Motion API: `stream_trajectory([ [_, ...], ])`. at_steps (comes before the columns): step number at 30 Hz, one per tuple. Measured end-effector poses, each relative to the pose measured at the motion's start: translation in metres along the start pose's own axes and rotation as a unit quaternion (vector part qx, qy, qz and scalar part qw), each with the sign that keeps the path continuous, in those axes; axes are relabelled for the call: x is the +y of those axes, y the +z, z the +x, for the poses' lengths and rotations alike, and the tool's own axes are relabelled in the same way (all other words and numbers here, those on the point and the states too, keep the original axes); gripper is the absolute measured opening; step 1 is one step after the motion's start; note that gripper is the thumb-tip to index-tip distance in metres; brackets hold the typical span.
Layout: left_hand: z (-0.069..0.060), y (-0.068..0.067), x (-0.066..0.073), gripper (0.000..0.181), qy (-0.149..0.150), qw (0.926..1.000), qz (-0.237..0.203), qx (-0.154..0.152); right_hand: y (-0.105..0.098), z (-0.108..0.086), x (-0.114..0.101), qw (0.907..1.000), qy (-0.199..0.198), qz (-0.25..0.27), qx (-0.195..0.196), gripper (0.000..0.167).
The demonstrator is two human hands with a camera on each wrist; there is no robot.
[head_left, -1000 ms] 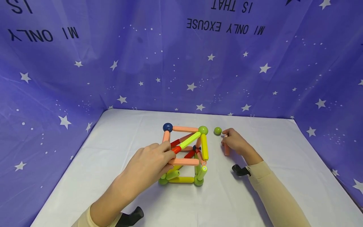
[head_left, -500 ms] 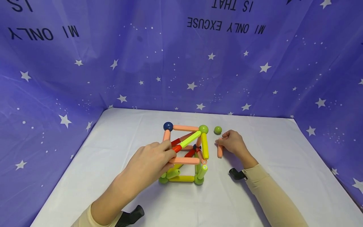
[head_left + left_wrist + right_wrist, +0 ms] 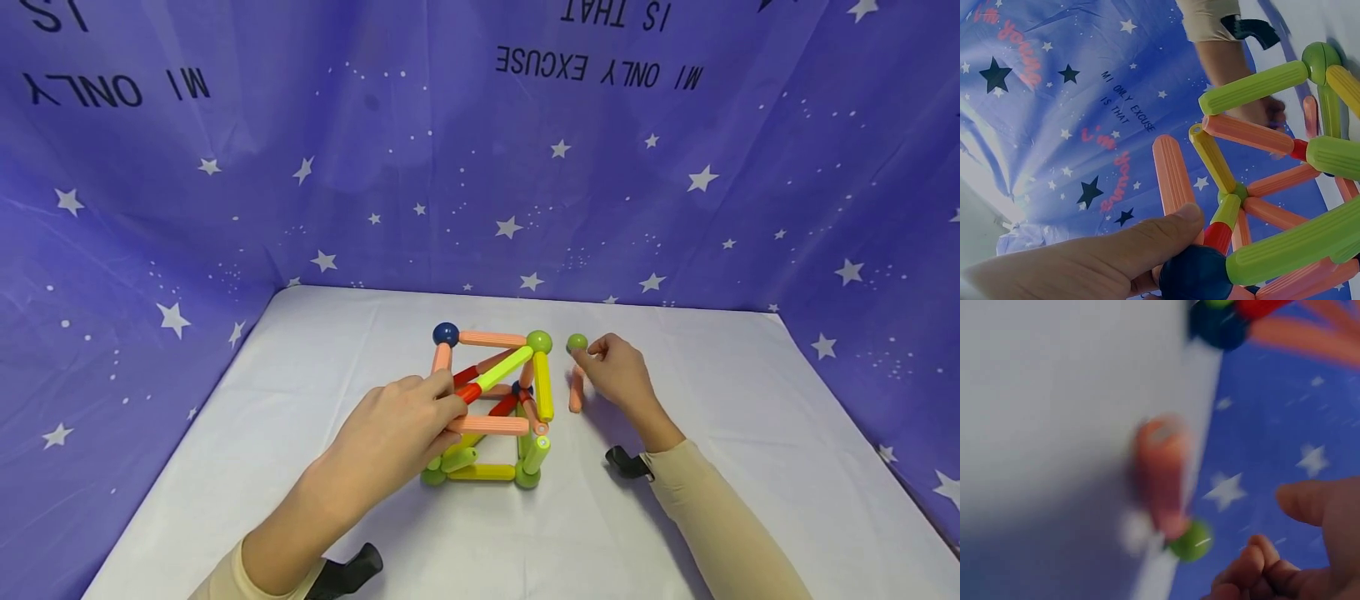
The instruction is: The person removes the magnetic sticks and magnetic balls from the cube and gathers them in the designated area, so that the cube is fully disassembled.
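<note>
Upside-down black capitals (image 3: 600, 68) ran across the purple star-printed fabric backdrop (image 3: 408, 267), and they read "MI ONLY EXCUSE", with "IS THAT" above; on the left, another "MI ONLY" showed. The left wrist view caught pinkish-red script (image 3: 1019, 53) too, seemingly "I'm young".

In came the left hand (image 3: 397, 425) from the lower left, gripping the upright frame of coloured plastic rods and balls (image 3: 505, 369) — thumb pressed on a ridged pink rod (image 3: 1172, 172) beside a glossy dark blue ball (image 3: 1194, 275). Over on the right, the right hand (image 3: 618, 371) reached in from a beige sleeve (image 3: 720, 517), relaxed, thumb apart from loosely bent fingers. Just beside it lay a loose pink rod (image 3: 576, 392) and a small green ball (image 3: 577, 342) on the white cloth-covered table (image 3: 360, 333), right of the frame; blur hid whether those two touched.

The left hand blocked the frame's near-left part — and black plastic pieces (image 3: 628, 463) jutted from both wrists.
</note>
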State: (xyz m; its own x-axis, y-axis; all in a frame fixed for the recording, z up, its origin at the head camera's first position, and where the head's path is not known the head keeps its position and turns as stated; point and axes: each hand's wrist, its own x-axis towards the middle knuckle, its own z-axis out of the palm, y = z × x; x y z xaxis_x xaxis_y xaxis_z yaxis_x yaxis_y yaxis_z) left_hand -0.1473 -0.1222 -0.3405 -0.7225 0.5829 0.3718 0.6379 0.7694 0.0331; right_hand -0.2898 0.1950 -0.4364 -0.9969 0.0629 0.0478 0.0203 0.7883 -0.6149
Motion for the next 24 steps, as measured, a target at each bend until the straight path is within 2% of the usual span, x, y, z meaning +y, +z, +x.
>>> stream_trajectory([
  [3,0.000,0.000,0.000,0.019,-0.001,1.0000,-0.001,-0.001,-0.007,-0.016,-0.019,0.9987,-0.030,0.041,-0.003,0.040],
  [5,0.000,0.000,0.000,0.019,-0.001,1.0000,-0.001,-0.003,-0.013,-0.029,-0.034,0.9953,-0.045,0.083,-0.022,0.041],
  [8,0.000,0.000,0.001,0.020,-0.002,1.0000,-0.001,-0.004,-0.020,-0.046,-0.053,0.9858,-0.060,0.145,-0.060,0.041],
  [11,0.000,0.000,0.001,0.020,-0.002,1.0000,0.000,-0.002,-0.025,-0.058,-0.066,0.9764,-0.063,0.184,-0.094,0.043],
  [17,0.000,0.000,0.001,0.020,-0.002,1.0000,0.001,-0.001,-0.031,-0.069,-0.079,0.9720,-0.047,0.192,-0.127,0.050],
  [24,-0.001,0.000,0.000,0.019,0.000,1.0000,0.000,0.003,-0.029,-0.069,-0.083,0.9690,-0.042,0.197,-0.142,0.049],
])
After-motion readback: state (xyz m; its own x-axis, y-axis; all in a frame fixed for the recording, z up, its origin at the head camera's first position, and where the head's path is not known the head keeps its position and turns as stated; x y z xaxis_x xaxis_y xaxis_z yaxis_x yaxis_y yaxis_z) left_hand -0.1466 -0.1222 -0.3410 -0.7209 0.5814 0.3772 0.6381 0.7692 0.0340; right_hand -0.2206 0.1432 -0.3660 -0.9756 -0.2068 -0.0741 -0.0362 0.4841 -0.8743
